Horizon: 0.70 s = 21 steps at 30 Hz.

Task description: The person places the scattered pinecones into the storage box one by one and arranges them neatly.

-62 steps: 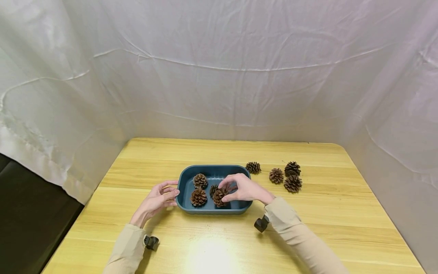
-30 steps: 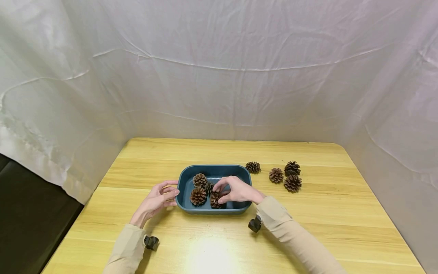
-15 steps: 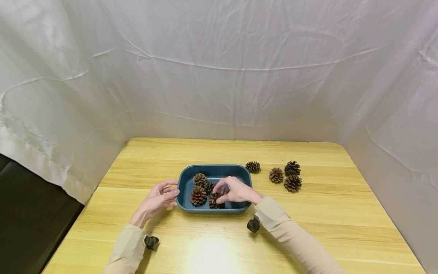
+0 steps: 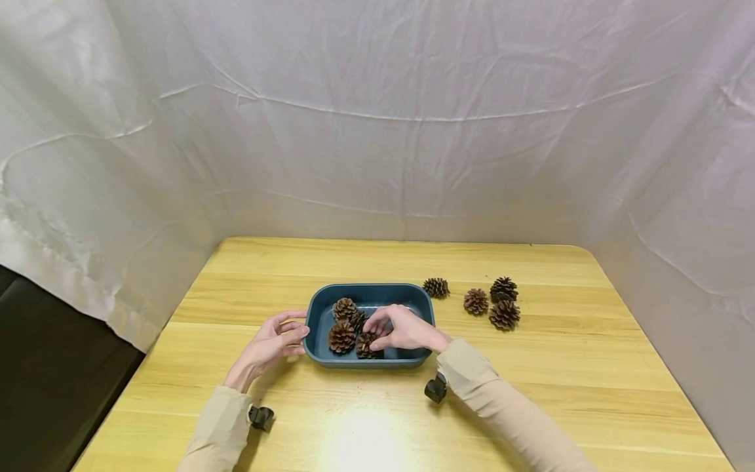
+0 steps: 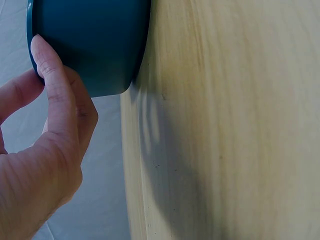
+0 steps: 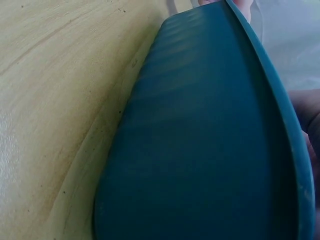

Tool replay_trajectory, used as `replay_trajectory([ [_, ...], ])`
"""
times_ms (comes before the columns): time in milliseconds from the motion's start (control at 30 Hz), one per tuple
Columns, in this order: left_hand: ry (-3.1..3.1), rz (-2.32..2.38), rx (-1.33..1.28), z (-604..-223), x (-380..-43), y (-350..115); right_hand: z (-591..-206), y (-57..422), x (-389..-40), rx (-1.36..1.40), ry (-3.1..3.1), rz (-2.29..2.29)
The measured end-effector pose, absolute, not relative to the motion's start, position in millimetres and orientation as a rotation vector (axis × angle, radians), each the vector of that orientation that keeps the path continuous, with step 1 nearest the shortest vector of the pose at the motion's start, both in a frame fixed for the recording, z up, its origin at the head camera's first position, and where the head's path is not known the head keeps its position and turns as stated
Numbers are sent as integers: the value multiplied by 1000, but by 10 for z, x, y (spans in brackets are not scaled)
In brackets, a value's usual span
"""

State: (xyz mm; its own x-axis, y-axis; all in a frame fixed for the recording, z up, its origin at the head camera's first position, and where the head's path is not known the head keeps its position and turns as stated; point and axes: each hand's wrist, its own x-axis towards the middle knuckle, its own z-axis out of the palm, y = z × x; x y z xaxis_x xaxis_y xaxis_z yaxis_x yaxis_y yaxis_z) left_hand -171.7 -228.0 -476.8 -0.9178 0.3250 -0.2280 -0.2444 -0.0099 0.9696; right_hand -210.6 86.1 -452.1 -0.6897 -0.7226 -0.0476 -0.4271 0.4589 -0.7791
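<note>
A dark blue rectangular dish (image 4: pixel 368 364) with rounded corners stands on the table. My left hand (image 4: pixel 272 341) holds its left end; in the left wrist view the fingers (image 5: pixel 55 85) lie against the outer wall at the rim. My right hand (image 4: pixel 407 329) reaches into the dish and grips a brown pinecone (image 4: pixel 367 346) near the front wall. Close to it lie another pinecone (image 4: pixel 342 337), one behind it (image 4: pixel 345 310), and a partly covered pinecone (image 4: pixel 358 320). The right wrist view shows mostly the dish's outer wall (image 6: pixel 190 125), which hides the held pinecone.
Right of the dish, a single pinecone (image 4: pixel 436 288) lies near its back corner. Farther right is a loose group with a lighter pinecone (image 4: pixel 476 301), a darker one (image 4: pixel 504 290) and another pinecone (image 4: pixel 504 315). Pale curtains (image 4: pixel 401 164) surround the wooden table (image 4: pixel 560 367).
My right hand has moved left inside the dish, bringing its pinecone nearer the others. The partly covered pinecone has shifted left and back against its neighbours. My left hand stays in place.
</note>
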Motion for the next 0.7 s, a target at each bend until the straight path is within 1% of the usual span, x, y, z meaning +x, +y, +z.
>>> replay_trajectory([
  [700,1872,2001,62,-4772,-1720,-2276,-4517,880,-2120,-989,2332,-1106],
])
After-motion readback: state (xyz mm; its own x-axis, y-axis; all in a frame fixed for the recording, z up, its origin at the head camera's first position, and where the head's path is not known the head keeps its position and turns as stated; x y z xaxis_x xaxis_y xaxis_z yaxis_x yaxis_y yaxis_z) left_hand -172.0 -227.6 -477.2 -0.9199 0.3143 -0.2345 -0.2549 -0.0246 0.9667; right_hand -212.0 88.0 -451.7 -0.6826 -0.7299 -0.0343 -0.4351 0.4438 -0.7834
